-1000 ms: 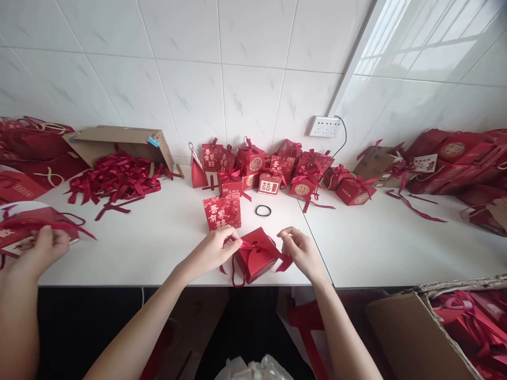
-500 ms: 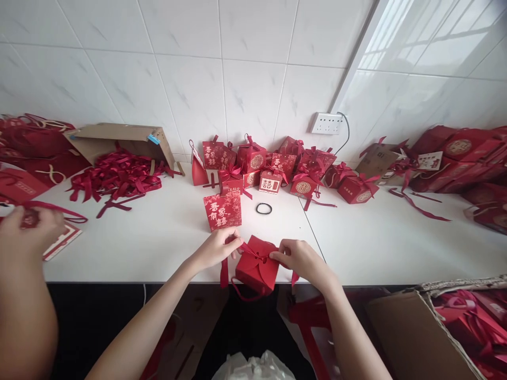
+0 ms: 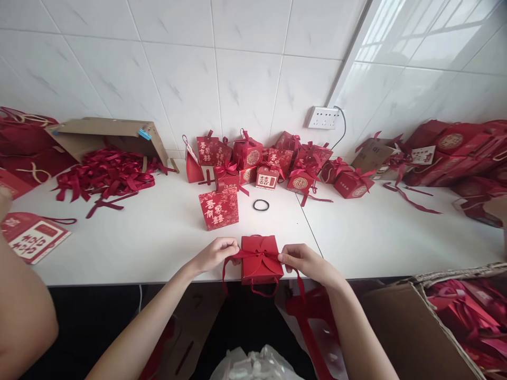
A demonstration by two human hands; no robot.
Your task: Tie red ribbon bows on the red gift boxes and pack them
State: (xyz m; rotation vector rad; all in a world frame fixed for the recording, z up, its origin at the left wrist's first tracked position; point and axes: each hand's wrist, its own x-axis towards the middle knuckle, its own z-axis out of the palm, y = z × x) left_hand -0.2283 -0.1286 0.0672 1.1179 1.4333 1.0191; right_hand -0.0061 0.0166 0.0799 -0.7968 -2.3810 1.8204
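Gift-packing workroom, white table (image 3: 158,237), tiled wall, piled red gift boxes (image 3: 277,163), ribbon heap (image 3: 103,177), cartons (image 3: 412,338)

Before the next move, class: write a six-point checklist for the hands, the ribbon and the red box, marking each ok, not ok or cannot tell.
1. Left hand pinches the ribbon: ok.
2. Right hand pinches the ribbon: ok.
3. Red box flaps closed on top: ok.
4. Red box well in from the table edge: not ok, it sits at the near edge.
5. Ribbon knotted: cannot tell.
6. Hair band apart from the red box: ok.
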